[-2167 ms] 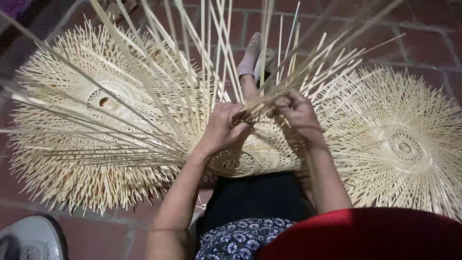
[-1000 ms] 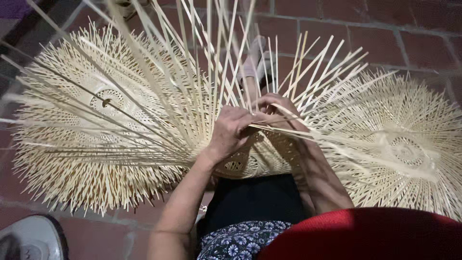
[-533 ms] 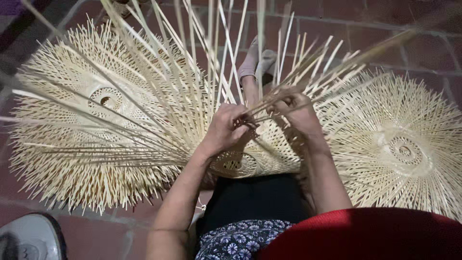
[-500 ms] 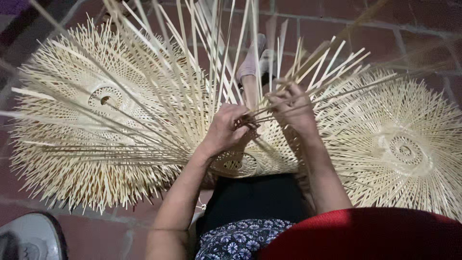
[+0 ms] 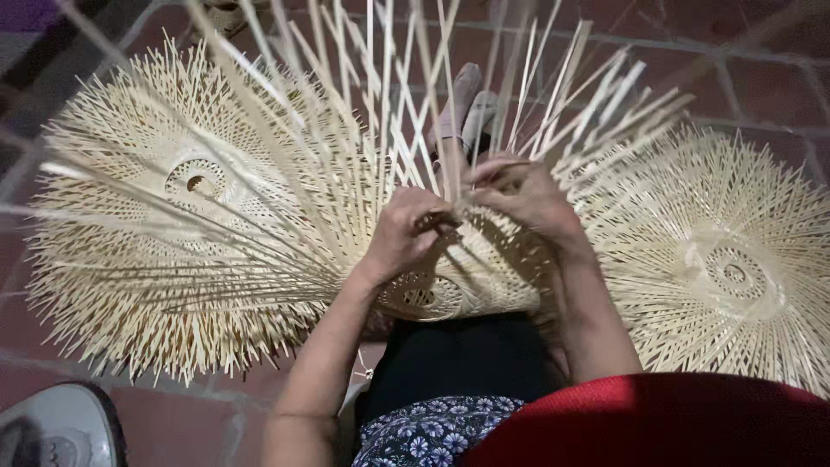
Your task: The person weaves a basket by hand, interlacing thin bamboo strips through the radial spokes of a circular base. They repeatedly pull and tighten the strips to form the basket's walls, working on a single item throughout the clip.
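A half-woven pale bamboo basket [image 5: 484,281] rests on my lap, its round base facing me and many loose strips [image 5: 380,104] fanning up and outward. My left hand [image 5: 402,233] pinches strips at the woven edge, fingers closed on them. Just to its right, my right hand [image 5: 523,195] grips and bends other strips at the same edge. The two hands nearly touch. My legs in dark trousers and socked feet [image 5: 462,108] stretch out beyond the basket.
A stack of finished woven bamboo discs with spiky edges [image 5: 164,225] lies on the brick floor to the left. Another such disc [image 5: 743,268] lies on the right. A grey-white round object [image 5: 52,428] sits at the bottom left corner.
My right hand has shifted slightly up and inward along the woven edge, pulling strips across. The loose strips have swung about. My left hand has stayed in nearly the same place.
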